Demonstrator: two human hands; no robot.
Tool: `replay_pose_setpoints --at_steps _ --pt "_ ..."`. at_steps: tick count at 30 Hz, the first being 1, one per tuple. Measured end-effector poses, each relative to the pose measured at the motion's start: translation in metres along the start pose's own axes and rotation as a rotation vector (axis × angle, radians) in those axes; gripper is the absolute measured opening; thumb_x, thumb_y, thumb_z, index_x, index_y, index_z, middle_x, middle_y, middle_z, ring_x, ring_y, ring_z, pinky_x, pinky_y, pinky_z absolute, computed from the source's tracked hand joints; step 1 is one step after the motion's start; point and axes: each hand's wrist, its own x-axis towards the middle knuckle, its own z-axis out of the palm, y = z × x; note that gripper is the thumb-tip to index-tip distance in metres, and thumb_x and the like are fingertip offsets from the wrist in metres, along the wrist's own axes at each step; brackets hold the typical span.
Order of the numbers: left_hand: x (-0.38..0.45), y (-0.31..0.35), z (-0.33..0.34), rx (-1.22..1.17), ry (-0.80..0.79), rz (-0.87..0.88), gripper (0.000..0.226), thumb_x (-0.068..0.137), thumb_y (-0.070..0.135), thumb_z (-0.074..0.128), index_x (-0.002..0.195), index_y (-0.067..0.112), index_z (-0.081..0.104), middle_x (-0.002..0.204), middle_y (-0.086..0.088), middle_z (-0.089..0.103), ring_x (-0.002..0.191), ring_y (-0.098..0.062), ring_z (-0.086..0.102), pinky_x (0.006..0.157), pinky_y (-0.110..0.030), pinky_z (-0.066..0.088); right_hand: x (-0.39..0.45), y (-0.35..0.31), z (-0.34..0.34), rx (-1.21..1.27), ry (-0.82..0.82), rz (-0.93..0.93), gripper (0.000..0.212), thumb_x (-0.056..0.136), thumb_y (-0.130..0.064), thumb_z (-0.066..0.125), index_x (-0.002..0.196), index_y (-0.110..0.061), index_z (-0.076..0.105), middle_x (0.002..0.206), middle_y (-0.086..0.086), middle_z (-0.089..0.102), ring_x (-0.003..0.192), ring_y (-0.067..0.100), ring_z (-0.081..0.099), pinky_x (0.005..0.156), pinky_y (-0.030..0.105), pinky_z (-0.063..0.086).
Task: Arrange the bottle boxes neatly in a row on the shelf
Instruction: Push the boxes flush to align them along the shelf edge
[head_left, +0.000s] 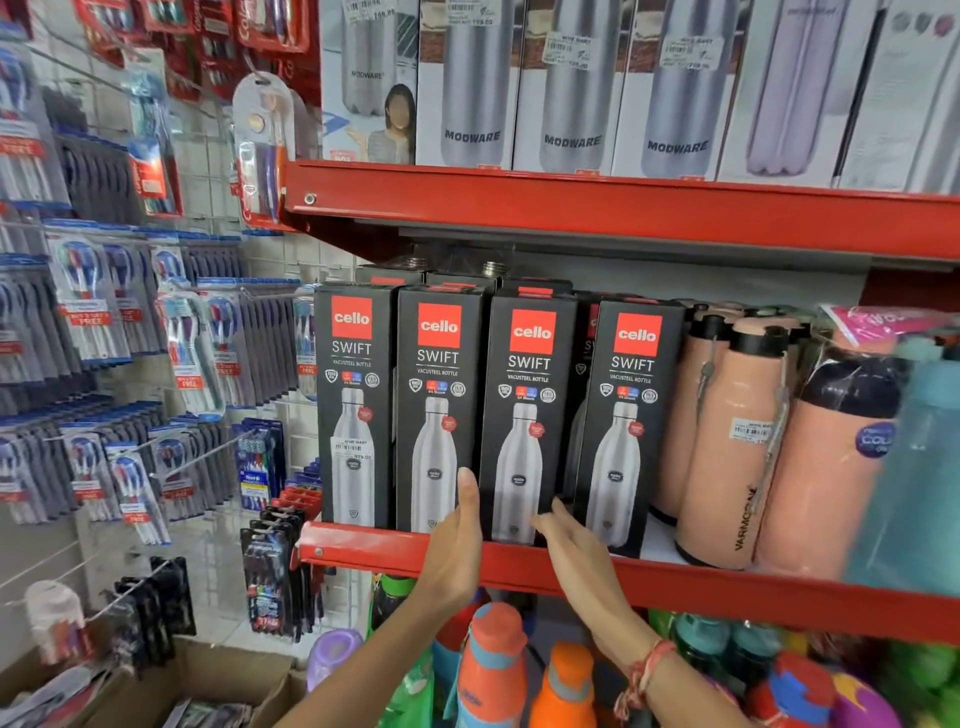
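The left hand (457, 540) reaches up with its fingers straight and together, pressed flat against the left edge of the third bottle box (524, 415), low on that box where it meets the second bottle box (436, 410). It is not closed around anything. The right hand (566, 535) is also loose, fingers extended and slightly spread, the tips at the lower right corner of the same third box, in the dark gap between it and the fourth bottle box (628, 426). Whether those fingertips actually touch the card cannot be told. A red thread band (647, 670) circles the right wrist.

So the third box sits between the two hands, upright on the red shelf (363, 548), its front near the shelf's lip. The first bottle box (353, 405) stands at the left end, touching the second. The four black boxes face forward in a row, the fourth turned a little and set apart from the third by the gap, through which another box behind shows. More black boxes stand in a back row.

Just right of the fourth box stand peach flasks (727, 447) with black caps. Above, on the upper shelf (571, 208), white boxes picturing steel bottles (571, 88) line up. Left of the shelving, packs of toothbrushes (104, 312) hang on hooks.
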Motion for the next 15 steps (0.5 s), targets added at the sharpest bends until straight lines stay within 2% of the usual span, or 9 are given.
replay_pose_setpoints --at_steps 2,5,8,10,12,13,15 --pt "-0.004 -0.002 -0.003 0.014 -0.001 0.024 0.063 0.052 0.098 0.004 0.069 0.042 0.027 0.07 0.019 0.035 0.069 0.002 0.035 0.066 -0.02 0.03 -0.005 -0.001 0.0 0.004 0.0 -0.015 0.058 0.087 -0.041 0.045 0.14 -0.018 0.046 0.152 -0.004 0.037 0.136 0.018 0.036 0.094 0.027 0.026" --pt "-0.009 -0.002 -0.003 0.044 -0.009 0.04 0.059 0.055 0.096 0.005 0.07 0.043 0.025 0.07 0.019 0.034 0.069 0.002 0.034 0.065 -0.02 0.028 -0.011 -0.005 -0.003 0.006 -0.003 -0.042 0.061 0.09 -0.037 0.042 0.147 -0.019 0.032 0.153 -0.001 0.036 0.139 0.018 0.033 0.098 0.027 0.027" --pt "-0.012 0.006 -0.006 0.093 -0.037 0.034 0.056 0.057 0.095 0.004 0.07 0.044 0.021 0.071 0.018 0.034 0.071 -0.002 0.035 0.065 -0.022 0.026 -0.016 -0.007 -0.007 -0.006 -0.028 -0.041 0.061 0.09 -0.037 0.042 0.148 -0.022 0.029 0.154 -0.003 0.034 0.138 0.017 0.034 0.098 0.027 0.027" --pt "-0.015 0.015 -0.01 0.209 -0.049 0.05 0.061 0.066 0.089 0.005 0.063 0.035 0.031 0.069 0.012 0.042 0.071 -0.011 0.042 0.065 -0.027 0.031 -0.019 -0.009 -0.012 -0.009 -0.054 -0.045 0.06 0.091 -0.038 0.043 0.148 -0.023 0.031 0.154 -0.006 0.033 0.138 0.015 0.035 0.098 0.026 0.027" --pt "-0.018 0.025 -0.013 0.421 0.086 0.2 0.071 0.081 0.075 0.009 0.055 0.016 0.04 0.059 -0.002 0.052 0.066 -0.023 0.05 0.066 -0.035 0.037 -0.02 -0.012 -0.019 0.001 -0.026 -0.094 0.053 0.093 -0.034 0.044 0.145 -0.021 0.039 0.15 -0.007 0.039 0.135 0.012 0.038 0.098 0.022 0.026" --pt "-0.021 0.031 -0.012 0.457 0.176 0.295 0.076 0.085 0.07 0.011 0.057 0.01 0.048 0.058 -0.008 0.058 0.067 -0.026 0.055 0.067 -0.037 0.04 -0.02 -0.013 -0.023 0.02 0.033 -0.128 0.048 0.094 -0.03 0.044 0.141 -0.018 0.044 0.144 -0.006 0.046 0.128 0.011 0.044 0.097 0.021 0.028" --pt "-0.023 0.035 -0.002 0.263 0.214 0.386 0.078 0.088 0.066 0.016 0.079 0.008 0.068 0.073 -0.008 0.072 0.076 -0.019 0.067 0.076 -0.034 0.05 -0.019 -0.011 -0.032 0.073 0.23 -0.165 0.042 0.094 -0.023 0.047 0.135 -0.015 0.05 0.133 -0.001 0.056 0.116 0.012 0.051 0.098 0.025 0.036"
